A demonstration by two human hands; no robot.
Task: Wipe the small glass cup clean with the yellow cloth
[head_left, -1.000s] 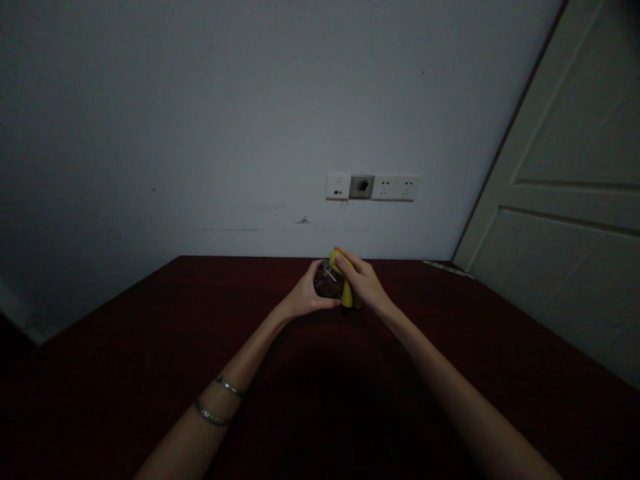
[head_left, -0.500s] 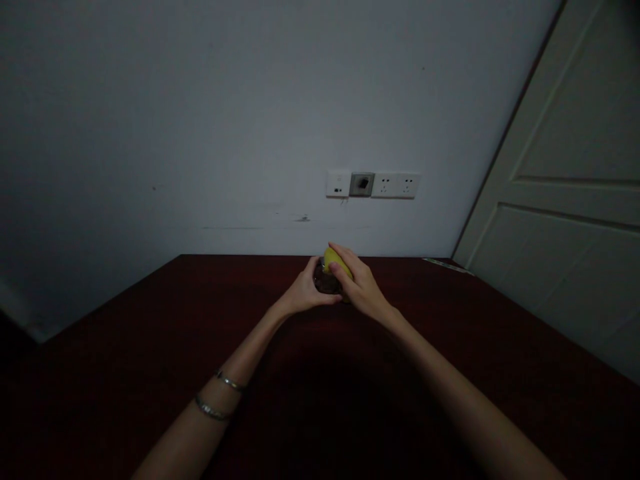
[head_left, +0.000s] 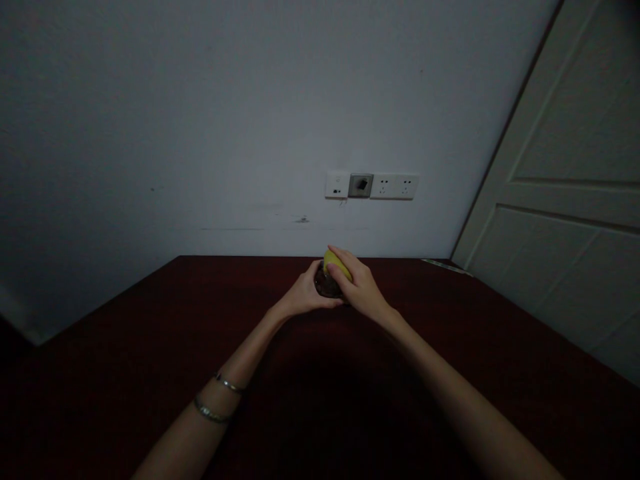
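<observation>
My left hand (head_left: 303, 295) is wrapped round a small dark glass jar (head_left: 326, 285) held just above the dark red table (head_left: 150, 373). My right hand (head_left: 361, 288) is closed over a yellow cloth (head_left: 336, 263) pressed on the jar's top and right side. The two hands touch each other around the jar, and most of the jar is hidden by the fingers. Two thin bracelets (head_left: 220, 400) sit on my left forearm.
A white wall rises behind the table with a row of wall sockets (head_left: 373, 186). A pale door (head_left: 565, 200) stands at the right. A thin flat strip (head_left: 445, 265) lies at the table's far right corner.
The yellow cloth has shifted from the jar's right side up onto its top, and my right hand has turned over it. My left hand has kept its hold.
</observation>
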